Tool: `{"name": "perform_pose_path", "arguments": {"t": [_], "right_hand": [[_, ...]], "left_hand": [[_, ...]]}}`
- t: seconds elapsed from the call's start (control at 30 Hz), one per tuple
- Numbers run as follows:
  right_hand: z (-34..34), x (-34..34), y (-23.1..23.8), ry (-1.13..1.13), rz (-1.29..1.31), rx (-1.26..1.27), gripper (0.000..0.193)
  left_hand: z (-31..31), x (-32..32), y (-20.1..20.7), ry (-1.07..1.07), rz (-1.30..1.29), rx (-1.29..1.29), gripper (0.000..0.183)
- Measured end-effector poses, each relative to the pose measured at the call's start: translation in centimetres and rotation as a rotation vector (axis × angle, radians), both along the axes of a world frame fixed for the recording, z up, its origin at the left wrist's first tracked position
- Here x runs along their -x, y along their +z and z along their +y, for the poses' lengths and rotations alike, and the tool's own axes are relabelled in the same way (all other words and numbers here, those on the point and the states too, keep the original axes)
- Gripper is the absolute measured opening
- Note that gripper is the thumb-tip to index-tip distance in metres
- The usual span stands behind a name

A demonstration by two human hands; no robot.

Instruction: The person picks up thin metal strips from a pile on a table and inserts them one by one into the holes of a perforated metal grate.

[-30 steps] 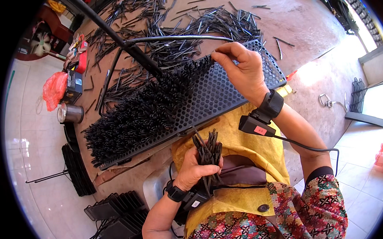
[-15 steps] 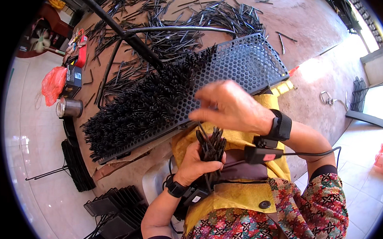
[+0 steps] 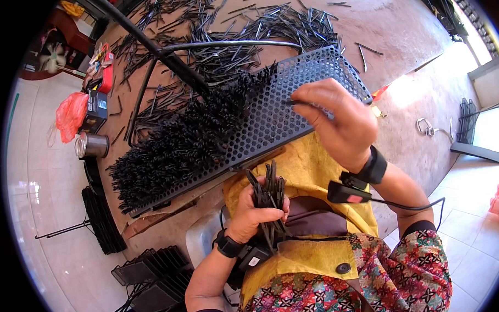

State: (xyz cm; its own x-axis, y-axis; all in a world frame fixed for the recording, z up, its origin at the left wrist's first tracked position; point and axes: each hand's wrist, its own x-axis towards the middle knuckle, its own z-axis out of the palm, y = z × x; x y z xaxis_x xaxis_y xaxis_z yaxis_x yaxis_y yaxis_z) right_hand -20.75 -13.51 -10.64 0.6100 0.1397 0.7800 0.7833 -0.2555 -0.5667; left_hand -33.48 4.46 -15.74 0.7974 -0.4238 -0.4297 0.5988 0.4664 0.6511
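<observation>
My left hand [image 3: 249, 217] is closed round a bundle of thin black strips [image 3: 268, 192] in front of the yellow apron. The strips stick up past its thumb, and some lower ends show beneath. Over the bare right part of a black perforated panel [image 3: 273, 110] my right hand [image 3: 345, 120] is raised, thumb and forefinger pinched together. A small dark piece, seemingly a black strip, shows between those fingertips; most of it is hidden. On the panel's left part, upright black strips [image 3: 173, 142] stand densely packed in the holes.
Loose black strips [image 3: 220, 50] lie scattered behind the panel on the brown tabletop [image 3: 397, 29]. A dark metal bar [image 3: 149, 45] slants across the far left. A tin can [image 3: 92, 145] and a red plastic bag [image 3: 70, 117] are at the left. Black racks [image 3: 146, 270] stand lower left.
My right hand has moved right, away from the bundle, and its fingers have come together in a pinch. The left hand has stayed nearly in place, its bundle shifting slightly.
</observation>
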Motion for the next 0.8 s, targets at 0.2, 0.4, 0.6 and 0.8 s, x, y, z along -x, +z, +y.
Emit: {"name": "perform_pose_path", "arguments": {"t": [0.2, 0.4, 0.6, 0.8], "right_hand": [[-1.5, 0.3, -4.0, 0.201, -0.239, 0.753, 0.026], [-1.0, -0.9, -3.0, 0.006, 0.024, 0.35, 0.018], [0.8, -4.7, -2.8, -0.147, 0.404, 0.595, 0.024], [0.4, -6.5, -2.7, -0.076, 0.482, 0.623, 0.022]], "left_hand": [[-0.1, 0.3, -0.4, 0.024, 0.035, 0.035, 0.051], [-0.4, 1.1, -2.0, -0.021, 0.081, 0.021, 0.058], [-0.4, 2.1, -2.7, -0.082, 0.14, 0.054, 0.055], [-0.7, 2.5, -2.2, -0.169, 0.157, 0.088, 0.054]]}}
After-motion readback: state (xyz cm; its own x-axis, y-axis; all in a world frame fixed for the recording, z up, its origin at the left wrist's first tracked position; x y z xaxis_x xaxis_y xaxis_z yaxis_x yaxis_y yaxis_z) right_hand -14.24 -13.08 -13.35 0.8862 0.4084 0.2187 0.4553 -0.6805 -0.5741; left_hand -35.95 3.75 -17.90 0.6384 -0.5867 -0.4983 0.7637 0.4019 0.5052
